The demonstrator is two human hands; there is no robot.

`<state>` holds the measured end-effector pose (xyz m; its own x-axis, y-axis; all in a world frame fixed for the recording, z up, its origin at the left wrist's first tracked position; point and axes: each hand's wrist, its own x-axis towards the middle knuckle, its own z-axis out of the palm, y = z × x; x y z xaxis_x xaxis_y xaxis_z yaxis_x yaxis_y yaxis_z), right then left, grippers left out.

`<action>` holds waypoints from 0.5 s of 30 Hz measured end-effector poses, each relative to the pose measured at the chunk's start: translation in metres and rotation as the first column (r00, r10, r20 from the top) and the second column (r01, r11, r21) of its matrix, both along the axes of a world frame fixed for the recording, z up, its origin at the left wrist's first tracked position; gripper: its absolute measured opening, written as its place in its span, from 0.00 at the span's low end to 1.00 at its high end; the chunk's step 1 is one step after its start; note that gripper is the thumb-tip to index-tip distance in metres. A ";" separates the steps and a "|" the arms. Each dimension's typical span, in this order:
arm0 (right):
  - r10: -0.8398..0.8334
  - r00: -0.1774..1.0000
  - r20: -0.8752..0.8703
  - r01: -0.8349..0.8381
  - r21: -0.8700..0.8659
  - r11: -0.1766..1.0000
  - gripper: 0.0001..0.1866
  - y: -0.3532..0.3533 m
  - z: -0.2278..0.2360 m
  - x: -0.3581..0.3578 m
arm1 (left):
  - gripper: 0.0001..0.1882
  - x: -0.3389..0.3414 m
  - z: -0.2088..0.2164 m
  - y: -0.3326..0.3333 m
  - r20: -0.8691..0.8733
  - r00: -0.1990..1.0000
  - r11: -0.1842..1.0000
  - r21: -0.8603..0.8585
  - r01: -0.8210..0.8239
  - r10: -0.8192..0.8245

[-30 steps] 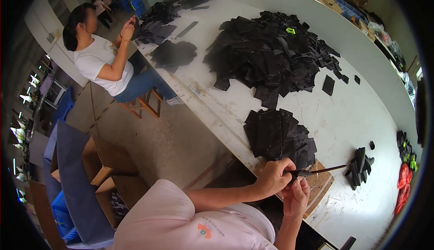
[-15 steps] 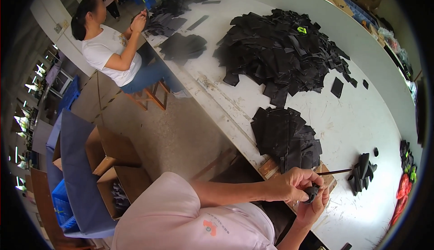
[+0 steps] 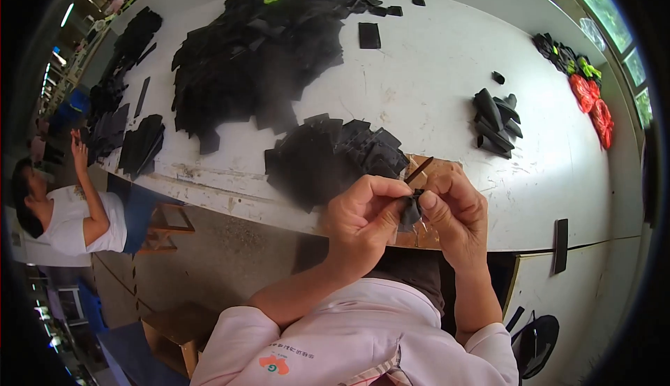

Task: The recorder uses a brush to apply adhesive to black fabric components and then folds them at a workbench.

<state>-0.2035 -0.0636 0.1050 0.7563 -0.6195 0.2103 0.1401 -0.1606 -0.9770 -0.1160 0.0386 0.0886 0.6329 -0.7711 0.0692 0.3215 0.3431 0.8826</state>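
A small folded piece of black fabric (image 3: pixel 410 213) is pinched between my two hands, over the table's near edge. My left hand (image 3: pixel 366 218) grips it with thumb and forefinger; my right hand (image 3: pixel 455 218) holds its other side, thumb pressed against curled fingers. Just beyond my fingertips a thin dark rod (image 3: pixel 420 169) slants up above a brown board (image 3: pixel 419 239); whether it is fixed to the board is hidden. Left of the board lie overlapping flat black pieces (image 3: pixel 307 166). To the right sits a small pile of rolled black pieces (image 3: pixel 495 122).
A large heap of black pieces (image 3: pixel 258 65) covers the table's far left. Red plastic bags (image 3: pixel 593 110) lie along the right wall. A black strip (image 3: pixel 560 246) rests near the right front edge. A co-worker (image 3: pixel 84 211) sits at the left, and a cardboard box (image 3: pixel 174 330) stands below.
My view has swung right, bringing the window in. My hands have drawn slightly apart, and both still pinch the black fabric piece. The co-worker's hand is raised.
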 end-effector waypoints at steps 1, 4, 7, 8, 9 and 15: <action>-0.019 1.000 -0.003 0.019 -0.002 1.000 0.10 -0.006 0.007 0.000 | 0.04 0.006 0.005 -0.004 -0.088 0.993 0.996 -0.055 0.072 -0.076; 0.177 0.983 0.048 -0.184 0.307 0.934 0.13 -0.020 0.035 0.004 | 0.07 0.024 0.036 -0.014 -0.399 0.785 0.873 -0.330 0.358 -0.473; 0.250 0.968 0.026 -0.236 0.445 0.864 0.13 -0.031 0.041 0.013 | 0.11 0.035 0.041 -0.023 -0.455 0.456 0.639 -0.627 0.445 -0.765; 0.296 0.955 -0.020 -0.252 0.471 0.845 0.13 -0.041 0.032 0.014 | 0.12 0.037 0.034 -0.025 -0.595 0.438 0.738 -0.567 0.365 -0.674; 0.292 0.956 -0.020 -0.248 0.474 0.845 0.13 -0.045 0.016 0.014 | 0.13 0.040 0.024 -0.029 -0.719 0.403 0.824 -0.486 0.290 -0.566; 0.276 0.959 0.064 -0.236 0.719 0.654 0.11 -0.044 -0.038 0.015 | 0.15 0.039 -0.035 -0.033 -0.762 0.438 0.877 -0.381 0.293 -0.477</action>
<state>-0.1885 -0.1076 0.0667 0.9045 -0.3444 -0.2517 0.0191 0.6221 -0.7827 -0.0766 0.0053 0.0532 0.1103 -0.9822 -0.1519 0.9914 0.0979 0.0863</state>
